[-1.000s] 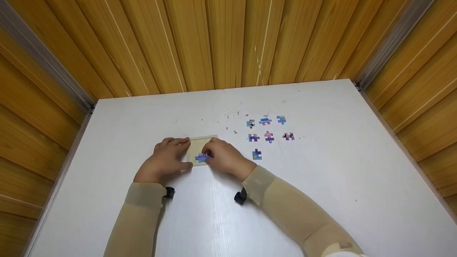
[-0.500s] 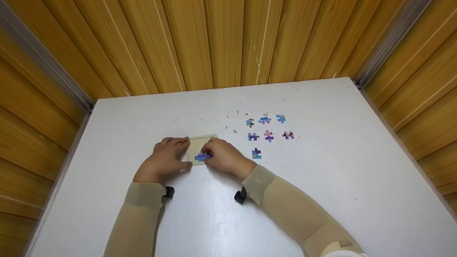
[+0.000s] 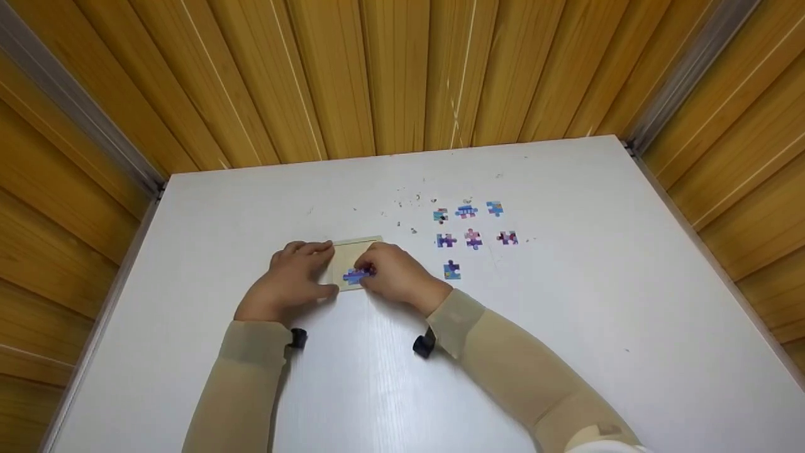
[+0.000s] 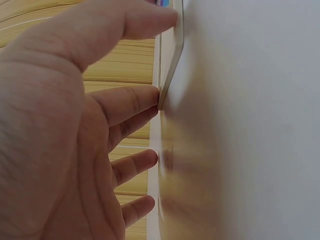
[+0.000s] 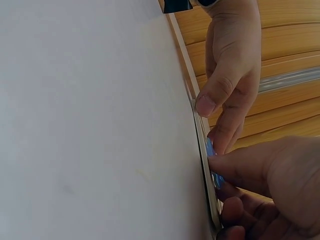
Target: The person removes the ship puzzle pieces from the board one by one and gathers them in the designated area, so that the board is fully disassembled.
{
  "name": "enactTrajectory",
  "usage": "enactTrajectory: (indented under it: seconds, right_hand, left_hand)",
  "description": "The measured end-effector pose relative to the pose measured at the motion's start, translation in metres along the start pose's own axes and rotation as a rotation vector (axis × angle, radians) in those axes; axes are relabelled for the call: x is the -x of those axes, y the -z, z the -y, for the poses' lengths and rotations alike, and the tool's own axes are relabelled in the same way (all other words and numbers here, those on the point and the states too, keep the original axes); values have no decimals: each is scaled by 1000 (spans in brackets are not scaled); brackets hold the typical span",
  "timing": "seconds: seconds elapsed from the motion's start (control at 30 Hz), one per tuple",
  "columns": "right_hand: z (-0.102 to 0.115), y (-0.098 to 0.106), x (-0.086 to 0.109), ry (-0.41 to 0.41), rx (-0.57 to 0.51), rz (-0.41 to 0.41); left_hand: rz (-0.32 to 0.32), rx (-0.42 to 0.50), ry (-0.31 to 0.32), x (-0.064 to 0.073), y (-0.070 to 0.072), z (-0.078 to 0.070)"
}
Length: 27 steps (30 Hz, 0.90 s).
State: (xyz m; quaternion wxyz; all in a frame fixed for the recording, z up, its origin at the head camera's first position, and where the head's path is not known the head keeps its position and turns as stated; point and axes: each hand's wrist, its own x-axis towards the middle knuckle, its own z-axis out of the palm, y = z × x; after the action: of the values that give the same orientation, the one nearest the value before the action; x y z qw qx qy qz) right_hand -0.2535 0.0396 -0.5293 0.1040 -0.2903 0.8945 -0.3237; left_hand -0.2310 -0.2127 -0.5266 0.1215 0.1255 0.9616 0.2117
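Observation:
A small pale wooden puzzle tray (image 3: pixel 344 255) lies on the white table. My left hand (image 3: pixel 292 277) is at its left side, thumb and index fingertip touching the two left corners, fingers spread and fairly straight. Over the tray's right part, my right hand (image 3: pixel 396 274) pinches a blue-purple jigsaw piece, mostly hidden by its fingers. Left of those fingertips, blue-purple puzzle picture (image 3: pixel 353 277) shows at the tray's lower edge. In the right wrist view, a blue edge of a jigsaw piece (image 5: pixel 218 180) shows below the thumb, close to the tray's surface.
Several loose jigsaw pieces lie to the right of the tray, among them a pink-purple piece (image 3: pixel 473 238) and a blue piece (image 3: pixel 452 270). Small dark crumbs (image 3: pixel 414 230) are scattered behind the tray. Yellow wood-look panels (image 3: pixel 402 75) stand behind the table.
The right fingers and the jigsaw piece shift very slightly over the tray. The left hand and tray stay in place, as do the loose pieces.

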Motion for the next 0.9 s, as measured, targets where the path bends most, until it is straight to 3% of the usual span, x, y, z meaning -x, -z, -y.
enactTrajectory:
  seconds: [0.2, 0.9]
  right_hand:
    - [0, 1, -1, 5, -4, -9]
    - [-2, 1, -1, -38, -44, -7]
  left_hand:
    - [-7, -26, -27, 0, 1, 0]
    - [3, -4, -16, 0, 1, -2]
